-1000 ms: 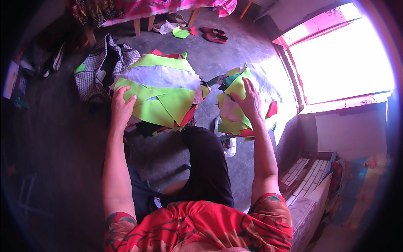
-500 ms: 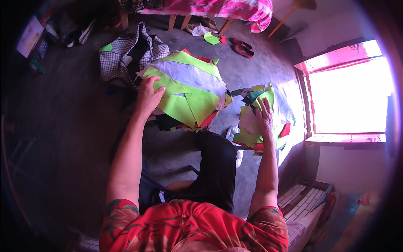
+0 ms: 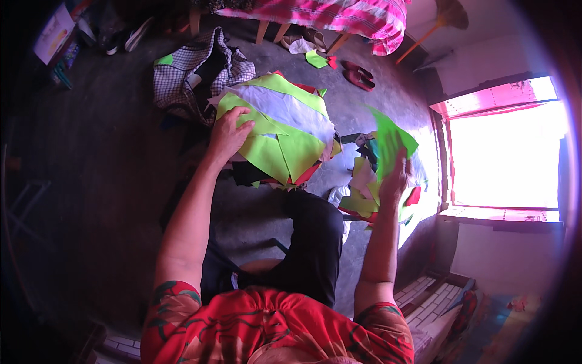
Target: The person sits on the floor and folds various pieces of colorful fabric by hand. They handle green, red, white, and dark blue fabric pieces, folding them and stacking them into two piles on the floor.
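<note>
On the left edge of a broad layered pile of fabric pieces (image 3: 264, 158), lime green around a pale band, rests my left hand (image 3: 230, 134). Its thumb stands apart from its fingers, and nothing shows in its grip. My right hand (image 3: 395, 181) pinches a lime green fabric scrap (image 3: 393, 142) by its lower right edge. That scrap stands raised above a smaller heap of scraps (image 3: 362, 181) in lime, beige, dark and red. The held scrap and my right hand cover part of this heap. Red and black cloth peeks out under the larger pile.
A checked cloth bag (image 3: 176, 85) slumps on the floor beyond the larger pile. Farther off lie dark red shoes (image 3: 357, 76) and a loose lime scrap (image 3: 316, 59) near a bed with a pink cover (image 3: 339, 18). A bright window (image 3: 506, 155) is at right; a broom (image 3: 450, 15) leans behind.
My right hand lay flat on the smaller heap; now it has lifted a lime green scrap off it. My left hand stays on the larger pile. The whole view has shifted slightly.
</note>
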A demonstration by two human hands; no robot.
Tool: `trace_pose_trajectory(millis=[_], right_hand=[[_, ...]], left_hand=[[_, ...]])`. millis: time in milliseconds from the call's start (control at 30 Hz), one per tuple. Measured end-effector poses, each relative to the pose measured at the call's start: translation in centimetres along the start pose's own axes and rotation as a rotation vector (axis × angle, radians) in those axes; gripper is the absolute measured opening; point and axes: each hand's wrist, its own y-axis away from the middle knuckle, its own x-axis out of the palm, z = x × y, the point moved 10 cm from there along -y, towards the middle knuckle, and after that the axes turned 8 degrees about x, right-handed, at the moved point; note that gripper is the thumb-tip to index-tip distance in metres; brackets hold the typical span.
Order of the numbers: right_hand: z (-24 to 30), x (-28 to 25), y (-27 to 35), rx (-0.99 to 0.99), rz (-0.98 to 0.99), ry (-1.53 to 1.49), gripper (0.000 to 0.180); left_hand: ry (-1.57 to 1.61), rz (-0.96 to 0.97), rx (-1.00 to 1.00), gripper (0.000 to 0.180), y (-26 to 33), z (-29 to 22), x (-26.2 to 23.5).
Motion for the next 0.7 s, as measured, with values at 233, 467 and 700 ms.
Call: trace_pose_trajectory(millis=[233, 467, 700], right_hand=[[-7.2, 17.1, 5.9, 0.662, 0.586, -1.104, 0.047], [-11.3, 19.6, 8.3, 0.805, 0.544, -0.973, 0.045], [-12.1, 19.8, 7.2, 0.865, 0.517, -1.017, 0.04]], left_hand=[[0.621, 0.214, -0.318, 0.053, 1.3, 0.1, 4.1], [0.967, 0.296, -0.326, 0.033, 2.1, -2.0, 4.9], [1.037, 0.078, -0.337, 0.028, 1.3, -0.3, 3.0]])
